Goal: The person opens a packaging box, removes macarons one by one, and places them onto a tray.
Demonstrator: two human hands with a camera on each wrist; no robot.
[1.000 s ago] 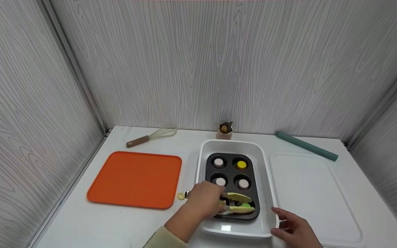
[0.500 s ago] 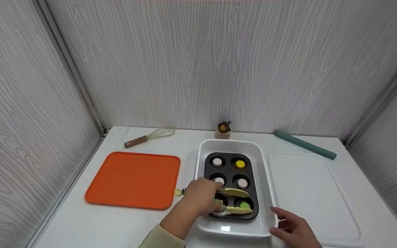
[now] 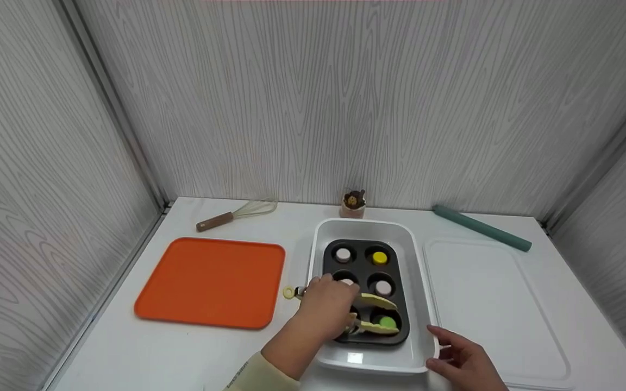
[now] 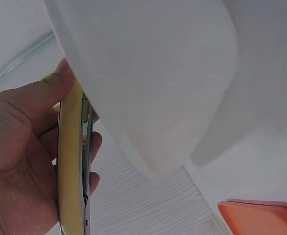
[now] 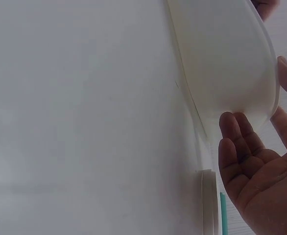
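In the head view my left hand [image 3: 325, 307] grips a pair of yellow-and-metal tongs [image 3: 379, 301]. Their two scalloped tips stand apart over the front right cup of a dark muffin tin [image 3: 362, 265], either side of a small green piece [image 3: 387, 321]. A yellow piece [image 3: 380, 258] and several pale ones, such as a pale round piece [image 3: 383, 288], sit in other cups; my hand covers part of the front left cup. The tin lies inside a white rectangular tub [image 3: 389, 359]. At the tub's front right corner, my right hand [image 3: 468, 358] holds the rim between thumb and fingers.
An orange mat [image 3: 212, 282] lies left of the tub, with a whisk [image 3: 231, 215] behind it. A small potted ornament [image 3: 353, 203] stands at the back wall. To the right are a white flat tray [image 3: 492, 309] and a green rolling pin [image 3: 481, 228].
The tong tips have spread wider around the green piece than a second ago. My left hand has shifted slightly away from me. The right hand has stayed at the tub's corner.
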